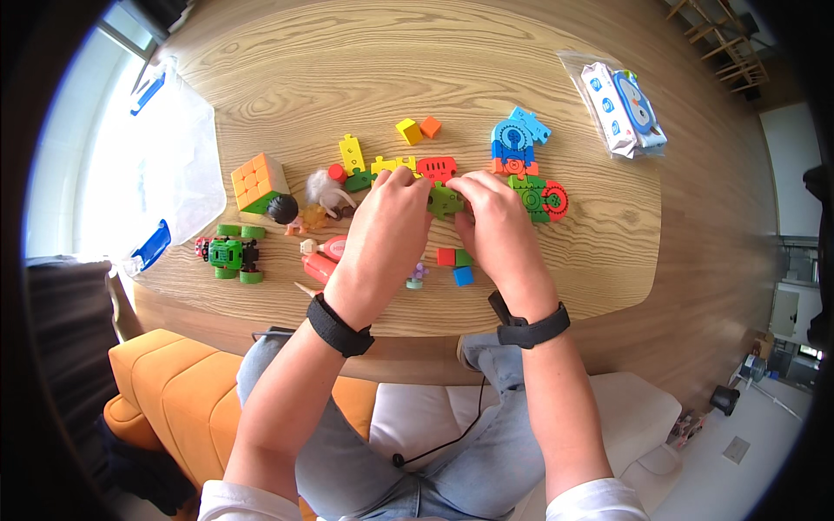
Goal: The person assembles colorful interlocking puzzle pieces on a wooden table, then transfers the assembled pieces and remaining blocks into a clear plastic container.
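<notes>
A green jigsaw-shaped toy block (445, 201) lies between my two hands. My right hand (499, 217) pinches its right side with thumb and fingers. Curled closed, my left hand (391, 221) is at the block's left edge; its fingertips hide whatever they grip. Just beyond the fingers are a red slotted block (437, 168) and a yellow jigsaw block (395, 163), partly covered by my left hand. A dark green piece (358, 181) and an upright yellow piece (351, 154) adjoin them on the left. Right of my right hand sits a joined group of blue blocks (512, 136) and green gear blocks (532, 193).
A puzzle cube (259, 184), a dark-haired doll (283, 209) and a green toy car (228, 253) stand left. Small cubes (463, 275) lie near my right wrist. A clear bin (195, 156) is far left; a wipes pack (625, 108) lies far right.
</notes>
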Tool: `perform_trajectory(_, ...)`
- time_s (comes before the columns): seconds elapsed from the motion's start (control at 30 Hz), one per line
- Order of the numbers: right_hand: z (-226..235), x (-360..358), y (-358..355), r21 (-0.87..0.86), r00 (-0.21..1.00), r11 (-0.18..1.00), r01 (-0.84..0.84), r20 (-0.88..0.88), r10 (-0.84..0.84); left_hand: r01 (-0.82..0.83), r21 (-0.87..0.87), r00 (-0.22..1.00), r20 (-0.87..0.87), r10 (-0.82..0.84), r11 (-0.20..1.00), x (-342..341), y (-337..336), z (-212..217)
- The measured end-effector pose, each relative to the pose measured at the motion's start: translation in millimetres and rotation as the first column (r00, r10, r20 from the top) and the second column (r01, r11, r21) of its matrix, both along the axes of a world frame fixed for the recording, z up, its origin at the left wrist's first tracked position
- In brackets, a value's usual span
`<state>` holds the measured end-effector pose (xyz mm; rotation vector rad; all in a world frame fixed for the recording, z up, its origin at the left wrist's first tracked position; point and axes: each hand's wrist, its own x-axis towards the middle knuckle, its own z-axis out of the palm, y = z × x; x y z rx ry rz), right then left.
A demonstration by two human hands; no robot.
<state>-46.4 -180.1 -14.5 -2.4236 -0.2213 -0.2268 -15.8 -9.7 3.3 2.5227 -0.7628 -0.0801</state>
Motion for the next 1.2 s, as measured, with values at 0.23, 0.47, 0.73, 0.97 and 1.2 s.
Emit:
perform_trajectory(0.23,-5.5,0.2,1.3,-0.02,0.999,1.0,0.019,0.026,-0.018,0.079,0.176,0.996,0.029,-0.085,0.981,0.4,1.5,-0.8)
perform_trajectory(0.47,-8.7,2.2,1.0,-0.077,0.999,0.996,0.039,0.039,-0.036,0.108,0.15,0.992,0.046,-0.116,0.983,-3.6,5.3,3.5)
perform_trajectory(0.73,23.7,-15.1,-12.3,0.008,0.987,0.993,0.118,-0.115,-0.116,0.07,-0.016,0.984,0.166,-0.067,0.997,-16.5,12.0,2.7)
perform_trajectory(0.97,32.6,-64.0,-12.5,0.006,0.91,1.0,0.014,-0.414,-0.01,0.171,-0.023,0.975,0.147,-0.166,0.985,-87.8,-19.8,15.3)
perform_trajectory(1.2,13.6,-69.1,-1.8,-0.146,0.938,0.989,0.023,-0.338,-0.072,0.151,0.084,0.987,0.037,-0.155,0.985,-83.5,-15.0,6.3)
